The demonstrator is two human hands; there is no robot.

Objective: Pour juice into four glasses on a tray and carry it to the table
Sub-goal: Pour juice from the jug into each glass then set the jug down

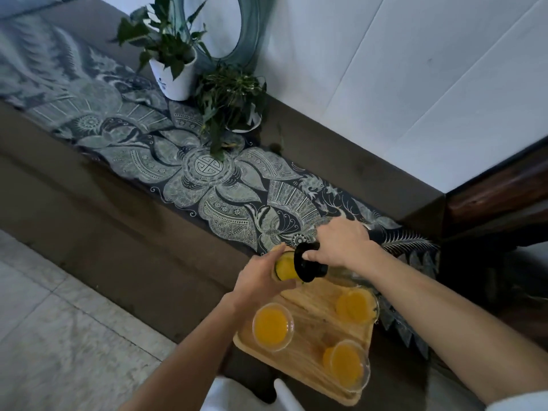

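I have the juice bottle tipped nearly flat above the far end of the wooden tray, which sits on the bench at its near right end. My left hand is wrapped around the body of the bottle, fingers closed on it. My right hand is closed around the black cap at the mouth end; I judge I am screwing it on or off, though I cannot tell which.

The risk I see is spillage. The bottle holds orange juice while lying almost sideways, so if the cap is loose, juice could run onto the tray or the patterned runner beneath. The later carry is a worry too: the glasses look well filled, and a tilt of the tray would slop them over.

Three glasses show clearly, each holding orange juice: one at the left, one at the far right, one at the near right. A fourth glass I cannot make out; my hands and the bottle cover that corner. Two potted plants stand far off on the runner, well clear.
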